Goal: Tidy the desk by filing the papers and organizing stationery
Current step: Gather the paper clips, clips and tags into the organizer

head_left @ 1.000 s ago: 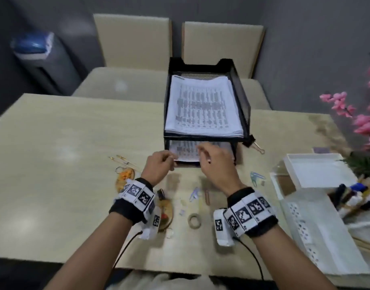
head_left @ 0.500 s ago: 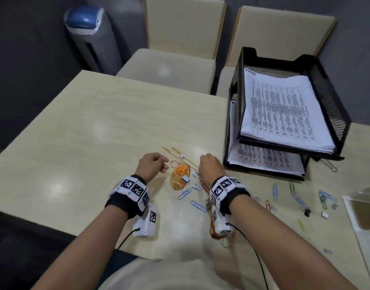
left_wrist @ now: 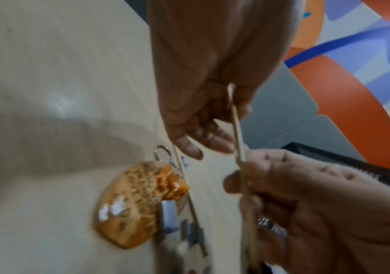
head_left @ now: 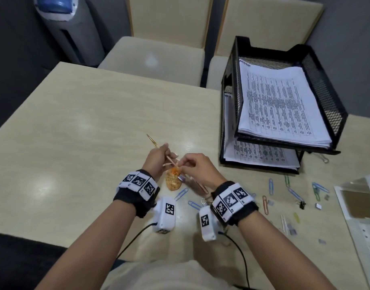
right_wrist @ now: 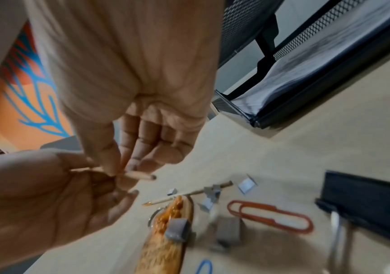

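A thin wooden pen (head_left: 159, 147) with a gold tip is lifted just above the desk. My left hand (head_left: 165, 155) grips its middle and my right hand (head_left: 185, 164) pinches its blunt end (right_wrist: 140, 176) between thumb and forefinger. The same pen (left_wrist: 236, 129) runs from my left palm into my right fist. A second pen (right_wrist: 189, 193) lies on the desk beside an orange keychain (head_left: 173, 180). The black two-tier mesh tray (head_left: 334, 114) at the right holds stacked printed papers (head_left: 280, 105) on both levels.
Paper clips (head_left: 271, 186), staples and a small binder clip (head_left: 302, 205) are scattered on the desk in front of the tray. Clear plastic sleeves (head_left: 359, 206) lie at the right edge. Two chairs (head_left: 154, 57) and a grey bin (head_left: 69, 32) stand beyond the desk.
Both hands left the tray's lower tier and moved left to the pens by the keychain. One pen is now lifted off the desk between both hands.
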Motion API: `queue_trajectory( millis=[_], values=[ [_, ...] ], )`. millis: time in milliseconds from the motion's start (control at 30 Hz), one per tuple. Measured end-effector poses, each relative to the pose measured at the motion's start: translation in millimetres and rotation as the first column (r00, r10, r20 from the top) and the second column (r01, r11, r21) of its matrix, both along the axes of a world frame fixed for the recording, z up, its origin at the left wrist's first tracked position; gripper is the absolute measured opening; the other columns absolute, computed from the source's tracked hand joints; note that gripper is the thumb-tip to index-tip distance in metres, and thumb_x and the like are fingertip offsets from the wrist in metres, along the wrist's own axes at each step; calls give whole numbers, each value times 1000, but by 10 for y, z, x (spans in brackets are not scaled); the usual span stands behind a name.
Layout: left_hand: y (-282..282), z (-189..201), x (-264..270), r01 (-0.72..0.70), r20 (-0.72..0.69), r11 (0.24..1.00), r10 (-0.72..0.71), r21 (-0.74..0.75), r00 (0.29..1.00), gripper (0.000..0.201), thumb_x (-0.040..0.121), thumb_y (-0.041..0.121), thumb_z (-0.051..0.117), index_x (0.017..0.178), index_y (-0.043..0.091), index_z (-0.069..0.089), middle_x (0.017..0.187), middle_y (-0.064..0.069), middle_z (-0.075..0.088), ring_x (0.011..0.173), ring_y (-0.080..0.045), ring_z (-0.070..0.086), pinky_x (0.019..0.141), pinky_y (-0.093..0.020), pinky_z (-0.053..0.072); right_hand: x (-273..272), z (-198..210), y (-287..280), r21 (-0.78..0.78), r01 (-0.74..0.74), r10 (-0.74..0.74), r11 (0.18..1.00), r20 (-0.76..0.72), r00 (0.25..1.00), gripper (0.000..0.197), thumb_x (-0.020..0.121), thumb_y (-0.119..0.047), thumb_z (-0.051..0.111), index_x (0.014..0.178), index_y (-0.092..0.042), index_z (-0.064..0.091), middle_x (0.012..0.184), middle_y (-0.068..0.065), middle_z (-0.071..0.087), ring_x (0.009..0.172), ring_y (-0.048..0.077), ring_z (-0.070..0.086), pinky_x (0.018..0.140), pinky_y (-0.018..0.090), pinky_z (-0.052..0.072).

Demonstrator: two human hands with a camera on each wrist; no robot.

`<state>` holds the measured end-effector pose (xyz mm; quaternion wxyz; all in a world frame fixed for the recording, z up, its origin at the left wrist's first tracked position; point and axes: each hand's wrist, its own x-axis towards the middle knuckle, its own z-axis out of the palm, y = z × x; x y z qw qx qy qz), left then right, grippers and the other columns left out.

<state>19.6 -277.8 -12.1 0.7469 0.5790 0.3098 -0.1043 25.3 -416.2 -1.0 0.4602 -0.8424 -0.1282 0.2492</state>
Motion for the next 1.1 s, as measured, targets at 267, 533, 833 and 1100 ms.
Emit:
queue_trajectory(
  millis=[267,533,833,1100],
  values=[
    [215,63,-6,-134,-7,989,135,67,991,42,100,27,31,59,16,37,37,7,32,24,-3,22,28,-10,16,274,-232,216,-536,-59,155,842,136,979,19,84,1,45,96,1,59,109,19,60,100,34,57,78,35,46],
    [184,-46,-152,-43,-136,999,41,-11,990,39,103,23,24,80,1,48,75,-14,54,66,-21,56,41,-19,51,166,-235,129,-437,47,-4,898,99,995,11,76,-12,59,85,-5,59,96,14,60,91,31,56,73,36,47],
    [66,63,-31,-111,78,982,100,150,992,31,95,12,30,64,15,36,57,-3,36,46,-16,34,43,-20,34,38,-84,146,-95,51,-53,994,-12,999,9,78,-5,64,88,-5,65,85,6,60,78,18,57,56,7,44],
    [368,-28,-156,-93,-27,926,111,366,994,34,96,22,34,64,15,43,56,-3,35,47,-19,30,46,-24,24,-7,-316,484,-595,-98,166,798,61,984,85,61,-33,84,125,-5,36,130,13,37,122,31,35,97,43,38]
  ],
)
